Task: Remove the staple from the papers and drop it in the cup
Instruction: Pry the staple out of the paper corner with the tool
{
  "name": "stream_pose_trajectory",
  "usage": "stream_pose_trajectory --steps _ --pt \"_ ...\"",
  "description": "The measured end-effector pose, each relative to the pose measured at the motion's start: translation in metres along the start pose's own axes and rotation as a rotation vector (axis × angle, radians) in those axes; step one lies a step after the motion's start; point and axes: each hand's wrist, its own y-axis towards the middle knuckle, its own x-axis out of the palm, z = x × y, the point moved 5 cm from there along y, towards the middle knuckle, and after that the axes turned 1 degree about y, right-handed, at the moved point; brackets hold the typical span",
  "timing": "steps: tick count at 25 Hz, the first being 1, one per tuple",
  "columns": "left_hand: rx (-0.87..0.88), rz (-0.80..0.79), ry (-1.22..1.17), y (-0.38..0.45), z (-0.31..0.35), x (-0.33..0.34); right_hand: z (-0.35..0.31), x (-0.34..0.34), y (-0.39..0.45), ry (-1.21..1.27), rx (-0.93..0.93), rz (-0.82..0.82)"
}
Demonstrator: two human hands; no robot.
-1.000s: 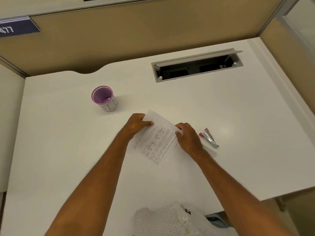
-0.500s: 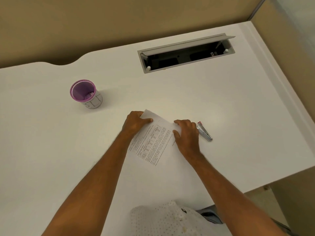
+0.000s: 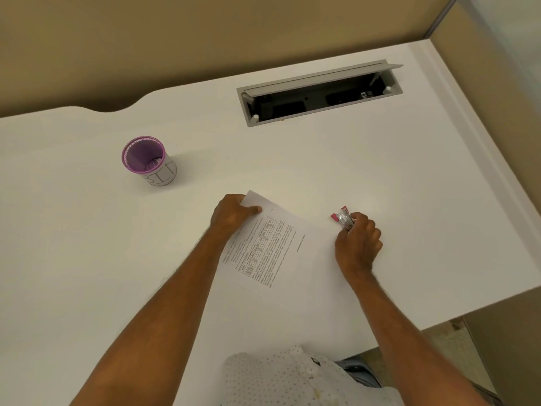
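While our left hand (image 3: 231, 213) pins the papers (image 3: 268, 244) to the worktop (image 3: 87, 244), right-hand fingers (image 3: 355, 222) close around the staple remover (image 3: 342, 219); a loose pin could tear the corner. The cup (image 3: 149, 161) stands well apart.

Purple-rimmed cup (image 3: 148, 160), pink-tipped staple remover (image 3: 342, 219), white desk (image 3: 322, 159).
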Motion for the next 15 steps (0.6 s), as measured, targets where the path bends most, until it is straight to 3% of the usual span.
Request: stream_pose_trajectory --steps 2,7,11,15 --pt "-0.012 -0.004 -0.038 -0.001 -0.001 0.001 -0.005 -0.007 0.002 0.052 -0.048 0.018" --pt "-0.067 -0.026 -0.294 -0.007 -0.009 0.009 -0.040 -0.018 0.000 0.656 -0.137 -0.139" --pt "-0.124 -0.051 -0.472 -0.020 -0.016 0.024 -0.069 0.006 -0.007 1.186 0.140 -0.487" --pt "-0.185 -0.090 -0.573 -0.025 -0.022 0.035 -0.070 0.029 -0.017 1.406 0.311 -0.713"
